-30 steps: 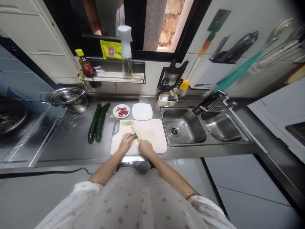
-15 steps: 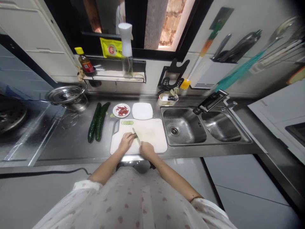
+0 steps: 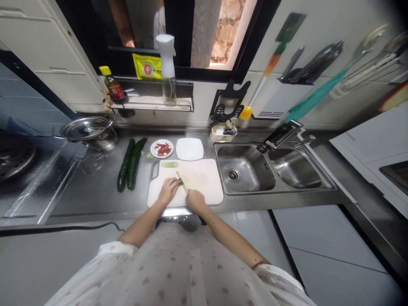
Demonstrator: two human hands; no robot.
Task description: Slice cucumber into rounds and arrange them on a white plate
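On the white cutting board [image 3: 208, 187], my left hand [image 3: 169, 190] is closed on a piece of cucumber [image 3: 180, 182], which is mostly hidden under the fingers. My right hand [image 3: 195, 201] grips a kitchen knife [image 3: 182, 182]. Its blade points away from me to the left, right beside the cucumber and the left fingertips. A row of overlapping pale green cucumber slices [image 3: 170, 165] lies near the board's far left corner. Two whole dark green cucumbers [image 3: 130, 165] rest on the counter left of the board.
Behind the board stand a plate of chopped red pieces [image 3: 162, 148] and a white square plate [image 3: 189, 149]. The steel double sink [image 3: 245, 170] adjoins on the right. A lidded pot [image 3: 91, 129] stands at the left, and a shelf with bottles [image 3: 143, 102] hangs behind.
The camera view has shifted very slightly. Both hands keep nearly the same place, with the knife still at the cucumber piece.
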